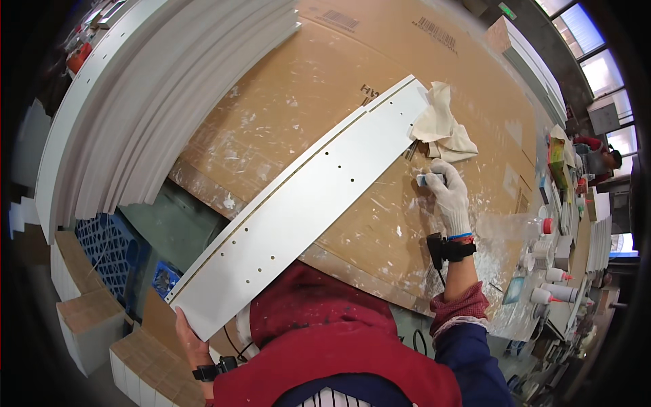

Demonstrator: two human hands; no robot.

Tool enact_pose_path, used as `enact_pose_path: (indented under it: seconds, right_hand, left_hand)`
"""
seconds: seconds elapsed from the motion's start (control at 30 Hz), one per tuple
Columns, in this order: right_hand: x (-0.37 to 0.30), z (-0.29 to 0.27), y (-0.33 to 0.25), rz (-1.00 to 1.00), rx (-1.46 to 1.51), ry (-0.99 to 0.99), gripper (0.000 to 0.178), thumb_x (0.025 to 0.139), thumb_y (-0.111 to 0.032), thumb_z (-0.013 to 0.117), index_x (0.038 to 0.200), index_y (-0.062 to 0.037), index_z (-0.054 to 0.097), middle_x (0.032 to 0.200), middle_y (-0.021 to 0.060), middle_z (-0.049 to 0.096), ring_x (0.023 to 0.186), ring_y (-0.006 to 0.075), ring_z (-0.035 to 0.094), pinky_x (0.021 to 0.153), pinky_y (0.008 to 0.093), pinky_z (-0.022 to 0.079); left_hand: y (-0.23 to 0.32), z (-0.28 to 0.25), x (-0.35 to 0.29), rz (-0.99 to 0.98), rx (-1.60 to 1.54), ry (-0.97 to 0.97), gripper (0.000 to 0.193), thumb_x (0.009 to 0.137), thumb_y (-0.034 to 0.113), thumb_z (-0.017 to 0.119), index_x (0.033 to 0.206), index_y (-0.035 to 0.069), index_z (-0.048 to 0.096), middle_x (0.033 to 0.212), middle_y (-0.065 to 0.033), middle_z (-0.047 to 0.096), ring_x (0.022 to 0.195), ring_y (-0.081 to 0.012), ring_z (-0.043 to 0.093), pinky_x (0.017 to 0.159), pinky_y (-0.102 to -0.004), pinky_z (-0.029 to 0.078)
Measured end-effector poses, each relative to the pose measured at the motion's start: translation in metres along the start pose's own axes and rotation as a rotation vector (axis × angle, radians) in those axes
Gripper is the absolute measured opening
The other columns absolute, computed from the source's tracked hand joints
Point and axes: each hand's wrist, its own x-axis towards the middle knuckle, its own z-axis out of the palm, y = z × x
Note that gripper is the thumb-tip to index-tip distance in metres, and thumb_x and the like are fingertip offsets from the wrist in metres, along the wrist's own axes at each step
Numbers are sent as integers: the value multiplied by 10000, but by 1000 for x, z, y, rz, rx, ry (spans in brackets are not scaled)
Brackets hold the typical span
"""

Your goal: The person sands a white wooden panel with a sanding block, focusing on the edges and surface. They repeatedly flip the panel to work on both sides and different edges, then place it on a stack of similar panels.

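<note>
The left hand (193, 342), bare, grasped the near end of a white drilled panel (305, 203), its thumb at the corner and its other fingers mostly hidden. The right hand (450, 193), in a white knit glove, was curled around a small pale-and-dark piece (431, 180), too small to identify, and stood apart from the panel. The panel lay aslant across the cardboard table cover (271, 102), its grooved edge facing away from the person and its near end jutting past the table's edge. At its far end a cream cloth (444, 125) lay crumpled.

The step in hand looked like steadying the panel for hand work on its face or edge, with the right hand's piece held ready beside it. Bringing that piece to the panel would call for a firm left hold, since the overhanging end could tip or swing, and for a light touch to spare the white face. The cloth, near the gloved fingers, would be easily reached for wiping.
</note>
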Motion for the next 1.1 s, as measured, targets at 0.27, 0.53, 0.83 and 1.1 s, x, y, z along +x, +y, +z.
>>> enact_pose_path:
  seconds: [0.27, 0.53, 0.83, 1.1]
  right_hand:
    - [7, -6, -7, -305, -701, -17, 357, 827, -195, 599, 1142, -36, 546, 981, 125, 568, 954, 218, 558, 803, 326, 453]
    - [-25, 13, 4, -726, -890, 133, 411, 848, -154, 597, 1215, -2, 489, 1272, 193, 454, 1165, 324, 440, 953, 380, 377]
    - [-50, 49, 1, -715, -704, -73, 379, 875, -144, 574, 1214, 3, 487, 1244, 167, 489, 1168, 287, 444, 984, 362, 347]
    - [-36, 7, 14, -404, -728, 135, 433, 879, -263, 563, 1223, -12, 486, 1238, 185, 492, 1152, 313, 465, 968, 369, 374]
  left_hand:
    - [1, -7, 4, 59, -114, 80, 437, 966, 351, 397, 1184, -13, 502, 1147, -99, 573, 998, -178, 578, 856, -308, 475]
    - [18, -14, -8, 396, 514, 116, 605, 831, 53, 582, 1371, 52, 310, 1362, -113, 392, 1142, -221, 483, 937, -342, 407]
    - [38, -22, -1, 1147, 1455, 50, 885, 637, 30, 721, 1399, 108, 280, 1467, -153, 215, 1352, -342, 212, 1092, -426, 226]
    - [-9, -42, 6, 168, -39, -79, 386, 955, 293, 428, 1209, 9, 488, 1104, -63, 591, 998, -153, 573, 870, -283, 464]
